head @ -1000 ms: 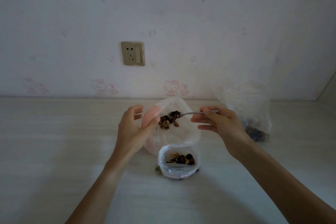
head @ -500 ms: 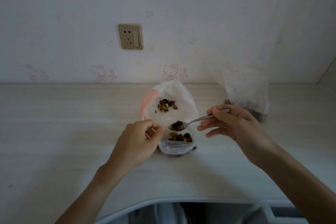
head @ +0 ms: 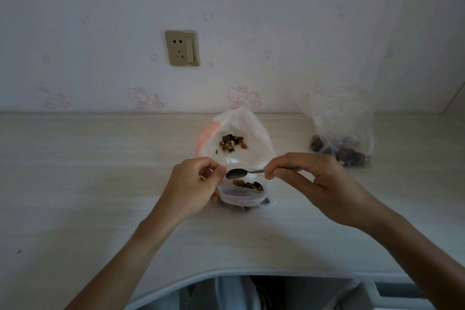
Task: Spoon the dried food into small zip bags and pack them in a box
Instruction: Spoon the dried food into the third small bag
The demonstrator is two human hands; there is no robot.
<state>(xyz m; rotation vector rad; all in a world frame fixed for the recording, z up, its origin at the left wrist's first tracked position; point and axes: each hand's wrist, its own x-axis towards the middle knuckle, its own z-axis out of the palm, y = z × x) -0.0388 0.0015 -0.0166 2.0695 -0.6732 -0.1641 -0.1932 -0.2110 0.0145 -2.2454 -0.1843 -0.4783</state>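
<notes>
A small clear zip bag (head: pixel 240 195) stands open on the pale table (head: pixel 88 184), with dried nuts and fruit (head: pixel 247 184) inside. My left hand (head: pixel 195 185) pinches the bag's left rim and holds its mouth apart. My right hand (head: pixel 309 178) grips the handle of a metal spoon (head: pixel 237 173); its bowl hovers over the bag's mouth and looks empty. Behind stands a bigger white plastic bag (head: pixel 251 153) with a pink edge, holding a small heap of the dried mix (head: pixel 232 143).
Another clear plastic bag (head: pixel 342 138) with dark dried fruit stands at the back right, near the wall. A wall socket (head: pixel 182 48) sits above the table. The table's curved front edge (head: pixel 251 270) is close to my body. No box is in view.
The spoon came from the big bag with a load, moved down to the small bag and is now empty. My left hand shifted from the big bag to the small bag's rim.
</notes>
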